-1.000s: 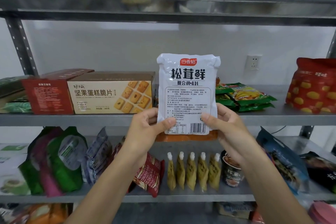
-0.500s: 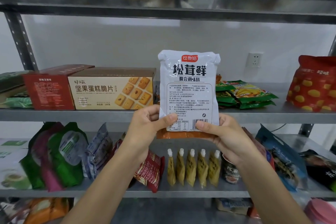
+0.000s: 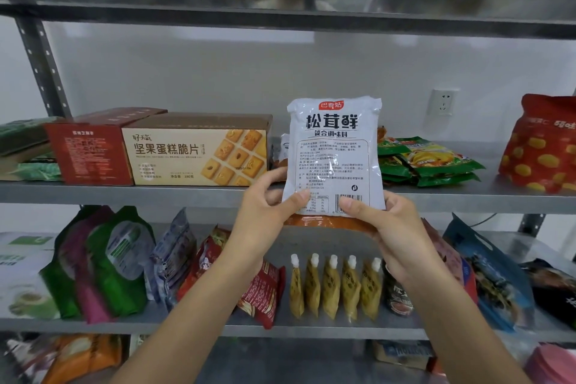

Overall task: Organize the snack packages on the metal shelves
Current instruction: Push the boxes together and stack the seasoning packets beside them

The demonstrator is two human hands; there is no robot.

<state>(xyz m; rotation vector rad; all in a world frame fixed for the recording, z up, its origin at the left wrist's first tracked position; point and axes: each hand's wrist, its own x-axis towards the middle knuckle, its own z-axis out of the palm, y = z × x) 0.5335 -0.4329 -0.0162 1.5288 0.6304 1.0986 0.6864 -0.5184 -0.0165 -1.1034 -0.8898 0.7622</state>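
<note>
White with black print, the seasoning packet (image 3: 335, 153) is upright in our hands. The left hand (image 3: 265, 212) pinches its lower left corner and the right hand (image 3: 389, 227) its lower right, thumbs on the front and fingers curled behind. An orange pack (image 3: 327, 223) shows just below it, apparently held behind in the same grip. Over the last second the packet has shrunk a little in view and drifted right, away from the biscuit box (image 3: 196, 153), so we are carrying it in toward the middle shelf (image 3: 124, 193). It now hangs over the shelf's front edge, in front of the gap between the box and the green packets (image 3: 427, 162). We judge the placement close but unfinished, since the packet is not yet resting on the shelf.
</note>
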